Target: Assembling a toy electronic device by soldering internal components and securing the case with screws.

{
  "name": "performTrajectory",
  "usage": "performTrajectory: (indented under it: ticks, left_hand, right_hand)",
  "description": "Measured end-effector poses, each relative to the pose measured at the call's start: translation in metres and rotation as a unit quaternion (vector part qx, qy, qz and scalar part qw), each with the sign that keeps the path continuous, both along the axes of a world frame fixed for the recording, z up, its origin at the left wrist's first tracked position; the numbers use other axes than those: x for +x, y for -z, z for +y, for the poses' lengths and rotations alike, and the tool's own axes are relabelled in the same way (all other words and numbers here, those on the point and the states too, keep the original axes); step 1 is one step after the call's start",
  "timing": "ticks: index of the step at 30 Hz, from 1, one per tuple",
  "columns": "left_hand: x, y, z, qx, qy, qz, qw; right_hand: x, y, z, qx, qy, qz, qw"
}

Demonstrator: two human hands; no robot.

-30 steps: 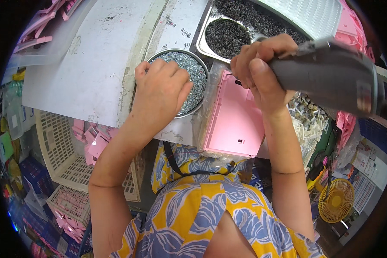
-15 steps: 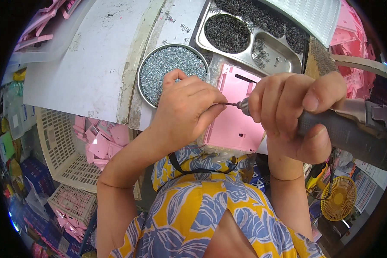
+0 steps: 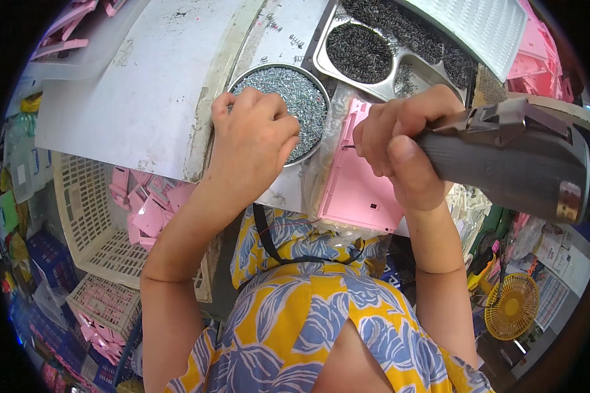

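My left hand [image 3: 254,134] is bent over a round metal bowl [image 3: 279,65] of small silvery screws [image 3: 305,105]. Its fingers curl down at the bowl's left part, and their tips are hidden. In my right hand [image 3: 403,141] is a dark grey electric screwdriver [image 3: 505,164], gripped round its body. The tool's thin bit shows past my fingers, pointing left above a pink plastic panel [image 3: 351,190]. That panel lies on clear bubble wrap [image 3: 331,134] in front of me, its upper right covered by my right hand.
Behind the panel stands a metal tray [image 3: 318,56] with dark springs [image 3: 357,52] in its compartments. A few springs lie loose beside it. A cream basket [image 3: 105,255] at lower left holds pink parts [image 3: 152,213]. More pink parts [image 3: 537,56] are piled far right. At lower right is a yellow fan [image 3: 512,304].
My left hand has moved left from the screwdriver's bit to the screw bowl. My right hand has drawn the screwdriver slightly up and left, and its body has swung to a different angle.
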State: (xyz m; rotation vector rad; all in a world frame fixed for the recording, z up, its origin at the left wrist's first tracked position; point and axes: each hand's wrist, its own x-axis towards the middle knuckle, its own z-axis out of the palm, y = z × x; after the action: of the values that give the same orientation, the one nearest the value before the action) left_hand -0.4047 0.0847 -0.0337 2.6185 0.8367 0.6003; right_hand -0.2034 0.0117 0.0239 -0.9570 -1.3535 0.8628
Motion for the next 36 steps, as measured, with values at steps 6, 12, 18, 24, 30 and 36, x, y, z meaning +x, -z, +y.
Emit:
performTrajectory:
  ticks: [6,12,18,24,30,36]
  left_hand:
    - [0.004,0.013,0.01,0.017,-0.05,-0.024,0.998]
    - [0.005,0.016,0.017,0.024,-0.022,-0.032,0.999]
    - [0.004,0.01,0.018,0.007,0.001,-0.061,0.998]
    - [0.003,0.01,0.015,-0.009,0.026,-0.124,0.992]
    - [0.006,-0.003,-0.016,-0.069,0.1,-0.194,0.973]
    - [0.013,-0.003,-0.033,-0.075,0.092,-0.234,0.965]
  right_hand:
    - [0.002,-0.001,0.005,0.006,0.002,-0.065,0.998]
    - [-0.001,-0.005,0.0,-0.049,0.028,0.056,0.997]
    - [-0.003,-0.011,-0.004,-0.068,0.017,0.036,0.997]
    - [-0.003,0.002,0.005,-0.01,-0.008,-0.113,0.993]
    - [-0.004,-0.005,0.0,-0.003,-0.031,-0.005,0.999]
    - [-0.012,-0.045,-0.013,0.024,-0.083,0.099,0.991]
